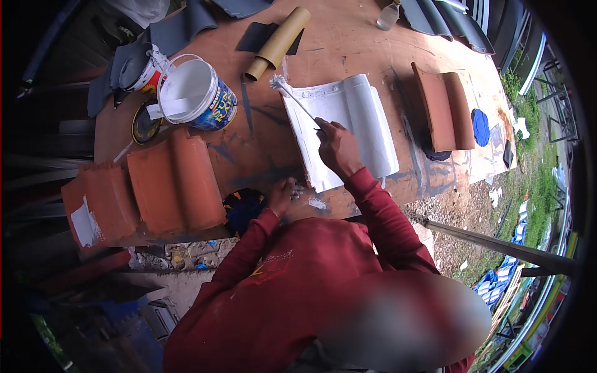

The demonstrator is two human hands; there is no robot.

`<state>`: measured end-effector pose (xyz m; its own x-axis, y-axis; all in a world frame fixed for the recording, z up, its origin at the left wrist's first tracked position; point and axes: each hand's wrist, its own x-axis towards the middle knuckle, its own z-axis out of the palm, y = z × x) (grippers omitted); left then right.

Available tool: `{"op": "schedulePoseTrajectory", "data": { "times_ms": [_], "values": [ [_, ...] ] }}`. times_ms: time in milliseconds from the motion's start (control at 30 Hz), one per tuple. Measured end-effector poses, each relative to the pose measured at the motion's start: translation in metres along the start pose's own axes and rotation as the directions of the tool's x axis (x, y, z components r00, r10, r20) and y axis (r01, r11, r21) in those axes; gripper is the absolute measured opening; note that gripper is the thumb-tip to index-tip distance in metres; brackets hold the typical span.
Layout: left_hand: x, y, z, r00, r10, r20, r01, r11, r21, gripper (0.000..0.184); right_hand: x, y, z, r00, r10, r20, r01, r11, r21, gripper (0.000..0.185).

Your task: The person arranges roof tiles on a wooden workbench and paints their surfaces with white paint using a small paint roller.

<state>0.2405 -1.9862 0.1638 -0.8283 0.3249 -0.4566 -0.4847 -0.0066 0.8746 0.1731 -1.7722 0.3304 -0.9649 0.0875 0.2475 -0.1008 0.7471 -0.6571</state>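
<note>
In my right hand [339,144] is a thin-handled paintbrush [301,104], its ragged white bristle end pointing to the upper left. The hand is above a curved roof tile [357,115] coated in white paint, and the bristles are at the tile's upper left corner. My left hand [283,198] rests at the table's near edge, close to the tile's lower left corner. Its fingers are curled, and what they hold, if anything, is hidden. A white paint smear [317,203] marks the wood beside it. Both sleeves are dark red.
An open paint bucket [214,102] stands left on the wooden table [267,146], near a smaller paint can [149,74]. Orange tiles [174,183] lie left, another tile [444,109] right. A cardboard tube [283,40] and clear bottle [388,17] lie farther back. A dark bundled cloth [242,211] sits beside my left hand.
</note>
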Motion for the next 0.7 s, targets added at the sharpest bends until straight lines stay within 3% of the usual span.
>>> {"op": "schedulePoseTrajectory", "data": {
  "times_ms": [100,200,300,367,433,500,567,633,700],
  "values": [
    [0.002,0.001,0.002,0.998,-0.064,0.016,0.064,0.998,-0.003,0.042,-0.001,-0.009,0.005,0.999,0.01,0.041,-0.005,0.993,-0.12,0.035],
    [0.002,-0.002,0.004,0.996,-0.017,0.086,0.006,0.992,0.129,0.04,-0.009,-0.015,0.005,0.998,-0.046,0.053,0.054,0.988,-0.146,0.028],
    [-0.002,-0.004,0.011,0.996,0.042,0.077,-0.046,0.998,0.047,0.04,-0.008,-0.019,0.002,0.998,-0.021,0.066,0.031,0.987,-0.156,0.029],
    [-0.002,-0.005,0.014,0.992,-0.076,0.104,0.091,0.986,-0.143,0.039,0.001,-0.009,0.008,0.999,-0.01,0.037,0.016,0.988,-0.155,0.029],
    [0.002,-0.011,0.013,0.987,-0.093,0.129,0.118,0.972,-0.203,0.04,0.002,0.005,0.015,0.999,0.032,-0.03,-0.032,0.999,0.003,0.029],
    [0.004,-0.009,0.011,0.984,-0.106,0.143,0.141,0.954,-0.264,0.042,-0.001,0.019,0.014,0.983,0.183,0.014,-0.182,0.962,0.205,0.031],
    [0.003,-0.001,0.017,0.983,-0.153,0.102,0.182,0.895,-0.407,0.051,0.002,0.036,0.01,0.935,0.335,0.117,-0.354,0.901,0.252,0.032],
    [-0.001,0.01,0.02,0.974,-0.142,0.177,0.206,0.88,-0.428,0.056,0.012,0.02,-0.013,0.844,0.492,0.211,-0.532,0.817,0.222,0.031],
    [0.005,0.016,0.026,0.97,-0.073,0.234,0.185,0.845,-0.502,0.058,0.013,0.047,-0.002,0.937,0.347,0.027,-0.348,0.93,0.121,0.029]
  ]
}}
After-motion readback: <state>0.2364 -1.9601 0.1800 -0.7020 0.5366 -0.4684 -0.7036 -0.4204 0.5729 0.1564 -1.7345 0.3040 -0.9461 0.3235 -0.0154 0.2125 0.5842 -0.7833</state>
